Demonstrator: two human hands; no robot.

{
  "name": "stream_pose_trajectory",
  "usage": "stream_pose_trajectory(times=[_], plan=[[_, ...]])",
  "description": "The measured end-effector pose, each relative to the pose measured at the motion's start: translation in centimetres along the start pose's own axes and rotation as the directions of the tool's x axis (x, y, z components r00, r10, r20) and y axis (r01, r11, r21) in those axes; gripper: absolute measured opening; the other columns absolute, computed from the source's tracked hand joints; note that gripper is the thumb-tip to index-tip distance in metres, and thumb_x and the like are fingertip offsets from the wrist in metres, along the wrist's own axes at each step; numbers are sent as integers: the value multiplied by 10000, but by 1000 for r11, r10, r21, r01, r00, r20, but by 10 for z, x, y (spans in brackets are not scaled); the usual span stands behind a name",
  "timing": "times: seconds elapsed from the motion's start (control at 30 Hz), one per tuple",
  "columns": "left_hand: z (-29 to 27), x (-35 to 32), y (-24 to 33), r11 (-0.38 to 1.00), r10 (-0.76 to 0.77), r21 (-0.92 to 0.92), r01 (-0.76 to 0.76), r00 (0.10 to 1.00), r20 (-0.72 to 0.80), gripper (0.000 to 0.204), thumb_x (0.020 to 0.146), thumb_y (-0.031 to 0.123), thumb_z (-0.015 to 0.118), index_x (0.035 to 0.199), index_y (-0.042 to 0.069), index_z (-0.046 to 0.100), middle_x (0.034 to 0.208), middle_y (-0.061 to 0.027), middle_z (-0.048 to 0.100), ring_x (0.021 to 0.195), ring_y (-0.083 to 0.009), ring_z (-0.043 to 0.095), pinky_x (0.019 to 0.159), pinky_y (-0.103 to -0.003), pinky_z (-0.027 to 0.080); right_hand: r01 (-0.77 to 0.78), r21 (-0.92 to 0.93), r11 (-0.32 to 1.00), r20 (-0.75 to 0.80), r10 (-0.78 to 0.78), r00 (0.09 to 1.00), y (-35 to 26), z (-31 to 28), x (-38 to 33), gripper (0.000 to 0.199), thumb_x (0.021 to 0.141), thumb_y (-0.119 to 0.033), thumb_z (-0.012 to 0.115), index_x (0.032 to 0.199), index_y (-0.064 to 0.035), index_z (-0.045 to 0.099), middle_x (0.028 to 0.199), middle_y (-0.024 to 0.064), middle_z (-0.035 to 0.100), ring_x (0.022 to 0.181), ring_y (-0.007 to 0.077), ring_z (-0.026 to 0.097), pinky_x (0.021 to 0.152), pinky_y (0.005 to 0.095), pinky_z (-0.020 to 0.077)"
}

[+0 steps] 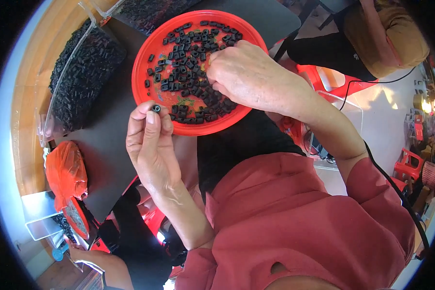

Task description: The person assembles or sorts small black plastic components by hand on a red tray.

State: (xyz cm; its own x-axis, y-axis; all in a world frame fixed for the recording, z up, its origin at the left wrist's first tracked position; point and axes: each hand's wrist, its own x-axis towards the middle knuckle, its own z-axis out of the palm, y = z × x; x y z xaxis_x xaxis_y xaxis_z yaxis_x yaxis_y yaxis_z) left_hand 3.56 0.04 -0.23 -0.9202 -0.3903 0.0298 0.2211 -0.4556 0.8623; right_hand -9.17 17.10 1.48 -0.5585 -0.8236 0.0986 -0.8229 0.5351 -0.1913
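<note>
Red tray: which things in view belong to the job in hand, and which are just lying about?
Apparently in use: red tray, black pieces on it, small black part in the left hand.

Probably just lying about: red plastic bag at left, red plastic seat at far right.

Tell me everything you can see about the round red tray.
The round red tray looks like glossy plastic, with a raised rim and a yellow-and-green pattern on its base. Roughly level and strewn with small black pieces, it lies partly over the dark table. The right hand is over its right side; contact is unclear.
</note>
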Motion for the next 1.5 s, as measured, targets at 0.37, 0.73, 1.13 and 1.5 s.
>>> stream_pose_trajectory(times=[0.37,0.73,1.13,1.5], plan=[[38,-7,-8,990,-118,58,130,977,-177,156,926,93,590,1052,6,621,887,-46,628,680,-90,540,622,-211,447,206,118,971,-481,-126,868,-9,-13,-10,127,686,-125,701,750,-39,633,709,66,606,669,239,608,657,383,453],[50,-15,-12,991,12,135,7,990,-140,158,914,98,615,1013,-9,674,800,-24,644,673,-63,533,617,-198,441,280,-190,941,-696,-331,637,-39,-6,-27,139,717,-141,601,787,-28,639,712,16,472,597,139,526,867,460,397],[41,-21,-8,978,-3,206,15,998,-61,126,932,83,588,1014,6,644,867,1,619,720,-39,518,633,-167,409,327,103,940,-431,-254,866,-31,-25,-24,210,714,-73,661,923,-59,646,743,36,551,728,189,578,729,334,427],[38,-21,-1,885,-104,456,98,995,-12,119,914,69,604,996,-5,647,769,14,604,679,-36,504,614,-167,396,323,110,940,-342,-269,900,-27,-26,-30,152,752,-98,682,895,-56,654,768,45,603,751,213,588,746,353,425]])
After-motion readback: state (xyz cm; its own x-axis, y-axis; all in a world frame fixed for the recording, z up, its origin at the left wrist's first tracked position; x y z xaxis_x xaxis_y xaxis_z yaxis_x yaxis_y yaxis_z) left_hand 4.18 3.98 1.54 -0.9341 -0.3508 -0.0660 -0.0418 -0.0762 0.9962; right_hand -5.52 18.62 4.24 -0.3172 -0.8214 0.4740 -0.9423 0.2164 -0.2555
